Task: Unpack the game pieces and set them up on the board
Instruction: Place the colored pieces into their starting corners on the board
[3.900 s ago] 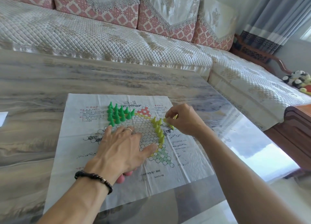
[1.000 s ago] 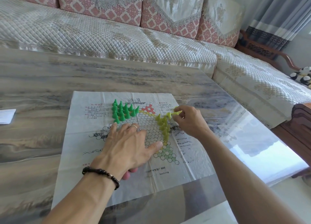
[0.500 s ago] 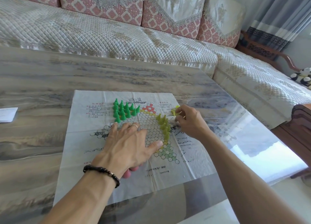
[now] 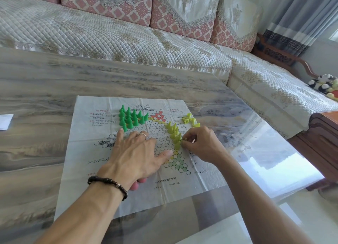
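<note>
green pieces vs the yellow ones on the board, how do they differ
The green pieces are darker and all stand upright in a tight cluster at the paper board's far corner. The yellow pieces are paler; some stand in a line, others lie tipped over loose nearby, beside the right hand. Both are small cone-shaped pawns.

surface: marble-patterned table (image 4: 54, 82) | on it: paper game board (image 4: 95, 170); white paper slip (image 4: 5, 122) at left edge
</note>
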